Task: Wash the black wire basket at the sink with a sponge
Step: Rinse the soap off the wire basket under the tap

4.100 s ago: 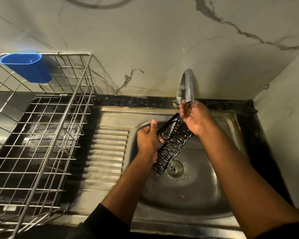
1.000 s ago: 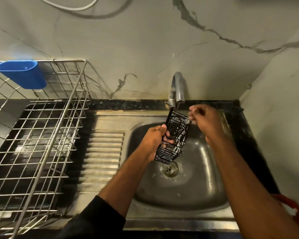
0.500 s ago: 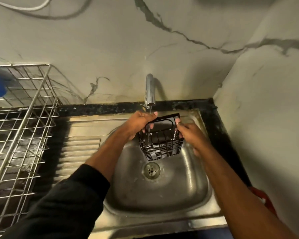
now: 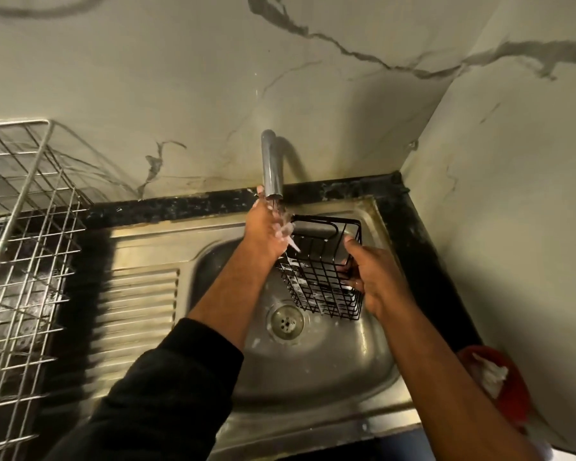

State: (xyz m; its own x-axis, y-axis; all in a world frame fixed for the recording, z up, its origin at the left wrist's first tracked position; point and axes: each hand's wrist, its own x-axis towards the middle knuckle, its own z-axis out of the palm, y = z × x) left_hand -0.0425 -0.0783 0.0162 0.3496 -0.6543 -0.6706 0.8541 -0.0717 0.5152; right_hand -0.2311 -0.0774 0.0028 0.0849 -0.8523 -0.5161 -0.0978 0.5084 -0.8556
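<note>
The black wire basket (image 4: 323, 271) is hanging tilted over the sink (image 4: 316, 367), just right of the tap (image 4: 271, 168) and above the drain (image 4: 286, 322). The right hand (image 4: 376, 277) is gripping its right side, fingers curled round the wires. The left hand (image 4: 268, 232) is sitting under the running water at the basket's left rim; whether its fingers are spread or pinching, I cannot tell. A wire rack (image 4: 20, 247) is standing on the bench at the left.

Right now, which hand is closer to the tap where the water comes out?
Left. The left hand is right under the tap's spout, in the running water. The right hand is lower and off to the right, gripping the black wire basket.
</note>
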